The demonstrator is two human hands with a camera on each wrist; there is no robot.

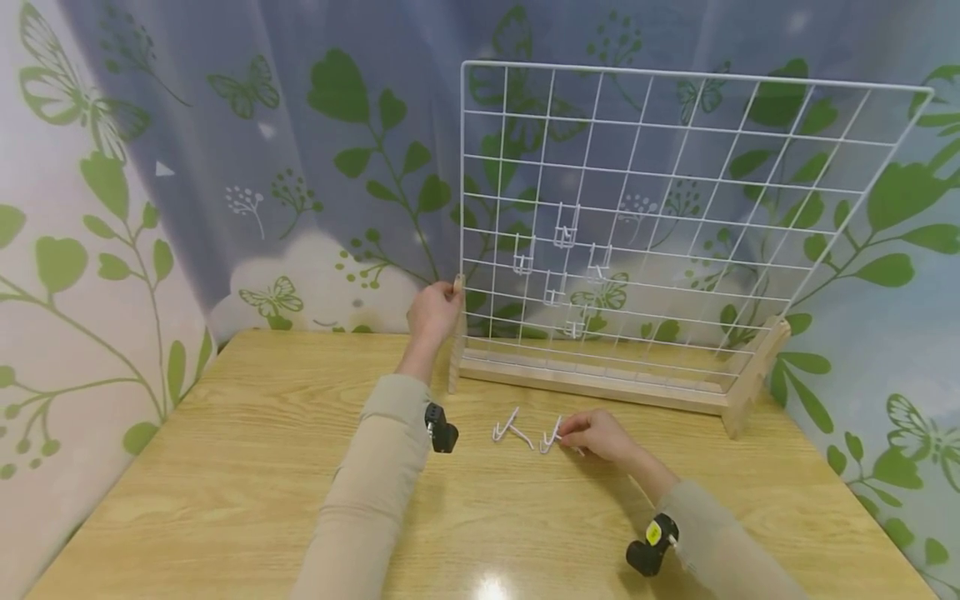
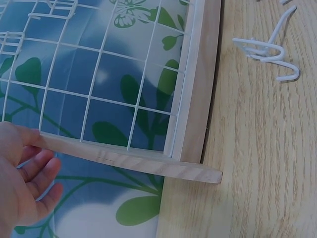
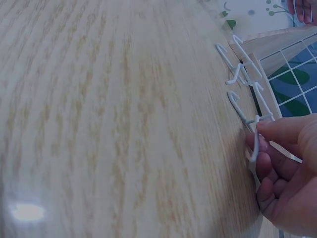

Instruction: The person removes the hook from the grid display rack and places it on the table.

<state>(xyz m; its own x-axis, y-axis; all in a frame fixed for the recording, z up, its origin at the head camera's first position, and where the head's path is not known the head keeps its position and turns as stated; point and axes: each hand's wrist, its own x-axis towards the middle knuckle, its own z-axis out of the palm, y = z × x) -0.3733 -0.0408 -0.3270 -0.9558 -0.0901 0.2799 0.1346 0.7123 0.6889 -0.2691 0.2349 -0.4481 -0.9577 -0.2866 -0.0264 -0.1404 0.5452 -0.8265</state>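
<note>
A white wire grid panel [image 1: 675,208] stands in a wooden base [image 1: 600,385] at the back of the table. Several white hooks [image 1: 564,235] hang on its wires. My left hand [image 1: 433,310] grips the top of the base's left wooden post [image 1: 456,358]. In the left wrist view the thumb of that hand [image 2: 25,183] lies on the post [image 2: 138,162]. My right hand [image 1: 596,433] pinches a white hook [image 1: 552,435] that lies on the table in front of the base. The right wrist view shows the fingers [image 3: 285,168] closed on this hook [image 3: 239,110].
Another loose white hook [image 1: 510,430] lies on the wooden table [image 1: 225,467] just left of the pinched one, also seen as the hook [image 2: 270,49] beside the base. Curtains with green leaf prints hang close behind and at both sides.
</note>
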